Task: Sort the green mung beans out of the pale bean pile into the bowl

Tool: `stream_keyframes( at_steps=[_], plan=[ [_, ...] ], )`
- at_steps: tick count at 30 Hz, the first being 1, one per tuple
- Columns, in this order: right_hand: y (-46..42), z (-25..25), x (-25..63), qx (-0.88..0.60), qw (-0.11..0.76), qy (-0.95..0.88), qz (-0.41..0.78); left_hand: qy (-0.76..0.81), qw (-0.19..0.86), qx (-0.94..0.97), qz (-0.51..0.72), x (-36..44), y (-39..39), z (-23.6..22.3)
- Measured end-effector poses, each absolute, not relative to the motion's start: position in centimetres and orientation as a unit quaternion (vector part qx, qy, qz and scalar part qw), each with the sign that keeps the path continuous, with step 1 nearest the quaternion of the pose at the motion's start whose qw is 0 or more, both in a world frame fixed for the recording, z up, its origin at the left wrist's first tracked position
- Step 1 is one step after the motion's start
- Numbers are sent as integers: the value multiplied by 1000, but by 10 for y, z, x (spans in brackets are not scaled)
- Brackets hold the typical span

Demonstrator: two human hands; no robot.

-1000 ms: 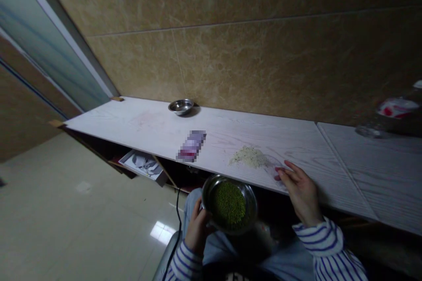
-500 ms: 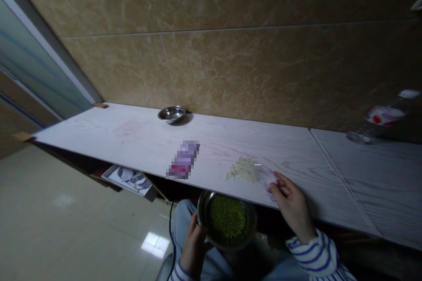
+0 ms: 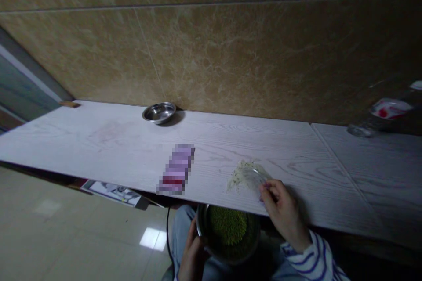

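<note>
My left hand point(image 3: 194, 252) is closed on the rim of a metal bowl point(image 3: 245, 252), which sits over my lap just below the table edge. Many green beans point(image 3: 227, 226), like mung beans, lie in the bowl. Between the thumb and fingers of my right hand point(image 3: 285, 210) is a clear, thin plastic piece with a rounded edge point(image 3: 255, 178); its full shape is hard to make out. It rests on or just above a pile of whitish grains with green specks point(image 3: 239, 178) on the table, near the front edge.
A small empty metal bowl point(image 3: 159, 113) stands by the wall. Left of the pile lies a blurred-out purple flat item point(image 3: 178, 167). A clear bottle with a red and white label point(image 3: 391, 109) stands at the right. An open drawer point(image 3: 114, 193) shows under the white table point(image 3: 211, 134).
My right hand has moved the clear plastic piece leftward, further over the grains. The view has shifted somewhat. My left hand still holds the bowl of beans.
</note>
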State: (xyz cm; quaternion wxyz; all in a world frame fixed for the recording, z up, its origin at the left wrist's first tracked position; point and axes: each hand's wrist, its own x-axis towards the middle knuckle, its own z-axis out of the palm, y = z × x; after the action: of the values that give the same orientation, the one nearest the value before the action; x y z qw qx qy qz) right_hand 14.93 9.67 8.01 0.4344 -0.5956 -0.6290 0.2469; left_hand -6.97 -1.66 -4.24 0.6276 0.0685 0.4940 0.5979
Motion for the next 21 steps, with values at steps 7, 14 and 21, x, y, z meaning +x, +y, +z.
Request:
stream_keyframes(
  at_steps=[7, 14, 21],
  plan=[
    [80, 90, 125, -574, 404, -686, 191, 486, 626, 33, 608, -70, -26, -42],
    [81, 80, 156, -620, 401, -655, 160, 503, 616, 26, 605, -65, -28, -31],
    [77, 88, 117, -567, 361, -731, 119, 492, 618, 34, 612, -60, -25, -33]
  ],
)
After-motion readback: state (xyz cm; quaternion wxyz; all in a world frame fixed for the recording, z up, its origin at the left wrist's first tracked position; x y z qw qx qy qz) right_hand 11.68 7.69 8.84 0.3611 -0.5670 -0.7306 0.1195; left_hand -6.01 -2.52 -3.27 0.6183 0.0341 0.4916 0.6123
